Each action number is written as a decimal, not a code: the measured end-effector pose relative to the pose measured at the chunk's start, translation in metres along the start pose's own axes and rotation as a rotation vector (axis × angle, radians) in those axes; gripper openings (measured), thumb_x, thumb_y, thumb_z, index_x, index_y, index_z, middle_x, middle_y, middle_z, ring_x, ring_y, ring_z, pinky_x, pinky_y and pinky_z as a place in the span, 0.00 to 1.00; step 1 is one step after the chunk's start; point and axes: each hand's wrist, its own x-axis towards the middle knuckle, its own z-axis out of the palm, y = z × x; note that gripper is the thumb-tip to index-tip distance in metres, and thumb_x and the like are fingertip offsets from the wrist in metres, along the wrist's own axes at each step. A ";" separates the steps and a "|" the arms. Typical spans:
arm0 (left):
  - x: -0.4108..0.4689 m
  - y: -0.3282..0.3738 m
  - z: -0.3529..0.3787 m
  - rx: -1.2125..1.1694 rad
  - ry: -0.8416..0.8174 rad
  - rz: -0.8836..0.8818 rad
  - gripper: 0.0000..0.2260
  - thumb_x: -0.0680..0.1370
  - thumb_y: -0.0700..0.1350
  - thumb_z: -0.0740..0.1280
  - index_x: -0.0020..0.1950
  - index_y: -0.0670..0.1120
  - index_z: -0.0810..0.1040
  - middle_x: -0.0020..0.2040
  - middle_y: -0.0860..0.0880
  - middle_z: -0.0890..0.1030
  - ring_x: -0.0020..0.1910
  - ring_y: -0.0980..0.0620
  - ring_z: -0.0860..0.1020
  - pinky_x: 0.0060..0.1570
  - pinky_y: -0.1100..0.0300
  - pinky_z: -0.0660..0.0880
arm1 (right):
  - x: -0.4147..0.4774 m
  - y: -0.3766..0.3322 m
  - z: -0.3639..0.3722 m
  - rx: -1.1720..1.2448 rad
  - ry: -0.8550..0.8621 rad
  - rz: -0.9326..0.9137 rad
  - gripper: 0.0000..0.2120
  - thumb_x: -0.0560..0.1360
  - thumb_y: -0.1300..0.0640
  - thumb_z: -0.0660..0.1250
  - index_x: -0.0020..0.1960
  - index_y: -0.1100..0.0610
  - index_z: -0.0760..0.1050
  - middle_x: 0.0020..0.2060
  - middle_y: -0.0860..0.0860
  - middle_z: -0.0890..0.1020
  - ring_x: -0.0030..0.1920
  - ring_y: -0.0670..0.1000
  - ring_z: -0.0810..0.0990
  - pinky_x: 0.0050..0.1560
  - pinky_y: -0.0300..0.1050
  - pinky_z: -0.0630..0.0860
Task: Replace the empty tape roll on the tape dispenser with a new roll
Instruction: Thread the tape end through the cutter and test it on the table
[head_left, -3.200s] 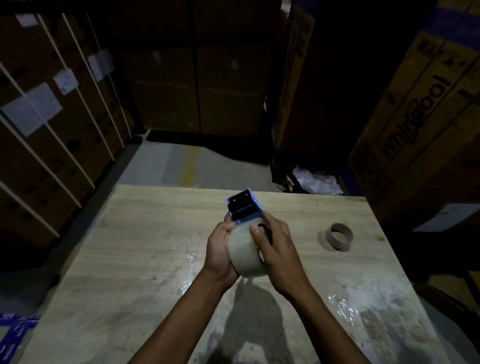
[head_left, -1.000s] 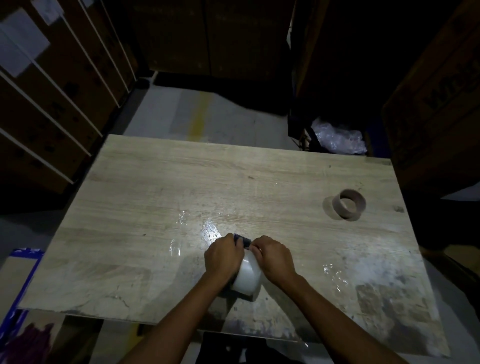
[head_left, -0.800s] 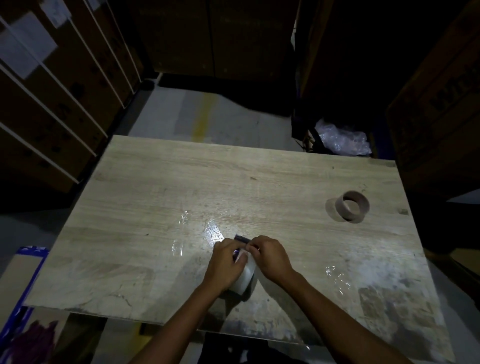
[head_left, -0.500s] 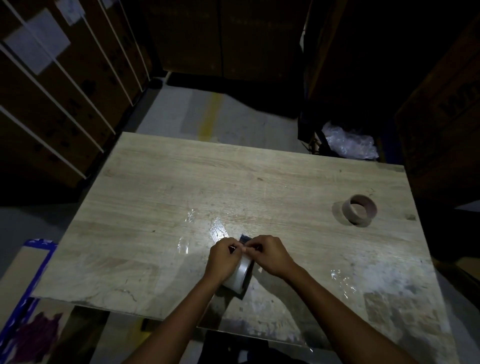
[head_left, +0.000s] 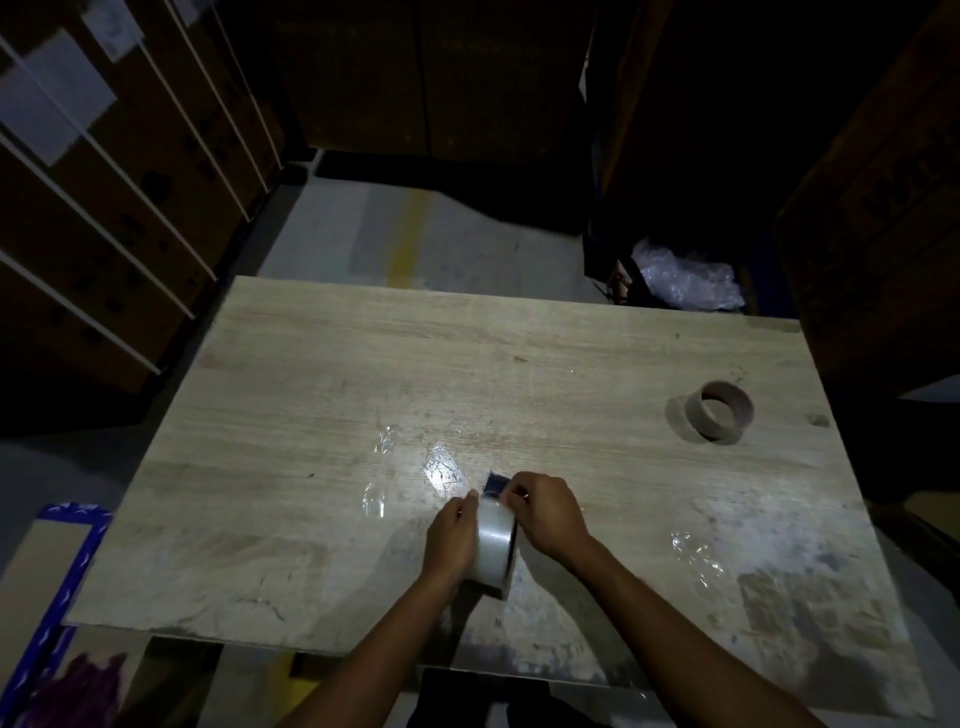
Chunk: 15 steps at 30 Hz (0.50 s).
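Observation:
A full roll of clear tape (head_left: 494, 543) stands on edge near the front middle of the wooden table (head_left: 363, 374). It sits on the blue tape dispenser (head_left: 493, 483), of which only the far tip shows. My left hand (head_left: 451, 535) clasps the roll's left side. My right hand (head_left: 545, 512) pinches at the top of the roll beside the dispenser's tip; what its fingertips hold is too small to tell. The empty brown cardboard core (head_left: 719, 411) lies at the table's right side, far from both hands.
Scraps of clear tape (head_left: 441, 467) shine on the tabletop ahead of my hands, and more (head_left: 696, 551) lie to the right. Stacked cardboard boxes (head_left: 104, 208) stand at left, back and right. A bundle of plastic wrap (head_left: 685, 280) lies beyond the far edge.
The roll and dispenser came down from mid-air to the table's front. Over the last second my right hand shifted from the roll's side up to its top edge.

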 end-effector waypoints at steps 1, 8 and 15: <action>-0.002 -0.002 0.002 -0.021 -0.011 -0.009 0.14 0.83 0.55 0.57 0.51 0.49 0.78 0.43 0.53 0.78 0.43 0.55 0.76 0.37 0.61 0.68 | 0.000 0.000 0.002 0.002 0.011 0.019 0.07 0.76 0.59 0.65 0.42 0.55 0.81 0.40 0.51 0.85 0.40 0.51 0.81 0.40 0.44 0.73; 0.005 -0.003 -0.008 -0.010 -0.182 0.023 0.12 0.80 0.56 0.64 0.53 0.50 0.78 0.48 0.50 0.80 0.44 0.54 0.79 0.38 0.60 0.71 | -0.002 0.006 0.011 0.009 0.033 0.168 0.08 0.78 0.56 0.62 0.43 0.55 0.76 0.40 0.53 0.84 0.42 0.54 0.80 0.41 0.48 0.74; 0.017 0.003 -0.018 0.016 -0.362 0.104 0.06 0.81 0.47 0.63 0.46 0.55 0.77 0.46 0.53 0.80 0.43 0.56 0.78 0.42 0.61 0.71 | 0.008 0.005 0.012 -0.186 0.034 0.127 0.08 0.81 0.55 0.58 0.50 0.55 0.74 0.45 0.55 0.84 0.43 0.57 0.80 0.37 0.44 0.67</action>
